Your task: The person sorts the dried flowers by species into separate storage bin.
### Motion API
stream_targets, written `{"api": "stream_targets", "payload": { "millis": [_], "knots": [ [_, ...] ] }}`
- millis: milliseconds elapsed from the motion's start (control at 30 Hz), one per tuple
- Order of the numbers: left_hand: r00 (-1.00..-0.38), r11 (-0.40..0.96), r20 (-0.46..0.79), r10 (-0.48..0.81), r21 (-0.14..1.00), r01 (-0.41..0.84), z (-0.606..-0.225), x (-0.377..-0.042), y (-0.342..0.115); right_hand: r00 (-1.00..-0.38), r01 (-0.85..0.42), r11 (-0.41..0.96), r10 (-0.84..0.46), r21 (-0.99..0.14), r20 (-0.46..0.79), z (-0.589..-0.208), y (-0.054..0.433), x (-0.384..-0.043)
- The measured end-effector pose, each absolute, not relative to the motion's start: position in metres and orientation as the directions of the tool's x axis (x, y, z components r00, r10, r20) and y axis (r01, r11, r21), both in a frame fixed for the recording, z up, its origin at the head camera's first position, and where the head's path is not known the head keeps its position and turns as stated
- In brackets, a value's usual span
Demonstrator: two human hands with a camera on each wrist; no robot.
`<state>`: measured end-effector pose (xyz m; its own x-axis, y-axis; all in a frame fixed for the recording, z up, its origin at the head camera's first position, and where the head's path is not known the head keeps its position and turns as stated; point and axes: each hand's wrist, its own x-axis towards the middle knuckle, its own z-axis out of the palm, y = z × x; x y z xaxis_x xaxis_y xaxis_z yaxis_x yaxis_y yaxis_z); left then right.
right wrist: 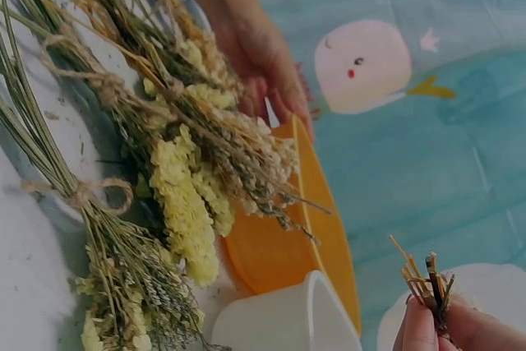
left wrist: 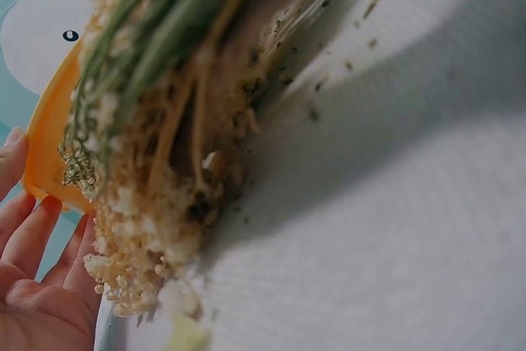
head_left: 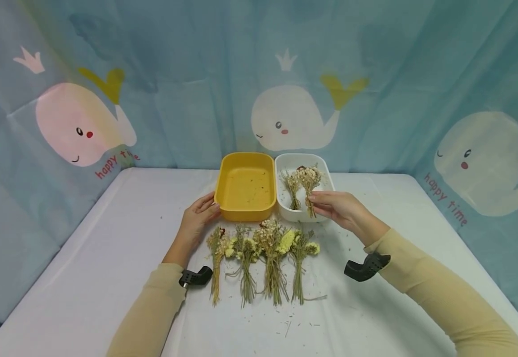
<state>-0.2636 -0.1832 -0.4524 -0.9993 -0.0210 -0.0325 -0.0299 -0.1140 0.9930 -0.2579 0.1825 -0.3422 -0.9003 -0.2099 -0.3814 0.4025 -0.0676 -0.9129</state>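
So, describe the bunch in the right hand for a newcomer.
On the white table, right of the yellow tray, is a white tray. There, the right hand pinches a dried-flower bunch by its stems. Only this one is held; its neighbour lies in the tray.

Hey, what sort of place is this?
Probably a small curtained-off craft or filming space: light-blue, whale-printed cloth curtains hang behind and beside a white-covered table, where twine-tied bundles of dried yellow and cream flowers lie.

I wear tan sleeves (head_left: 437, 292); I see a yellow tub (head_left: 244, 183), white tub (head_left: 293, 214), white tabletop (head_left: 85, 277), blue whale-patterned curtain (head_left: 187, 119).
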Motion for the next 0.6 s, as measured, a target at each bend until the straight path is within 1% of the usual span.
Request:
{"api": "stream_targets", "payload": {
  "millis": [167,400,600],
  "knots": [
    [-1.0,-0.11,-0.021,-0.014,0.994,-0.019,-0.452,-0.264,-0.18,-0.905,0.402,-0.076,-0.187,-0.912,-0.383,-0.343,0.181,-0.265],
    [-1.0,-0.057,-0.022,0.002,0.998,-0.022,-0.456,-0.259,-0.18,-0.905,0.409,-0.077,-0.168,-0.909,-0.392,-0.352,0.179,-0.273],
    [-1.0,-0.066,0.0,0.0,0.998,0.0,-0.456,-0.261,-0.183,-0.908,0.403,-0.077,-0.156,-0.912,-0.388,-0.351,0.172,-0.287]
  ]
}}
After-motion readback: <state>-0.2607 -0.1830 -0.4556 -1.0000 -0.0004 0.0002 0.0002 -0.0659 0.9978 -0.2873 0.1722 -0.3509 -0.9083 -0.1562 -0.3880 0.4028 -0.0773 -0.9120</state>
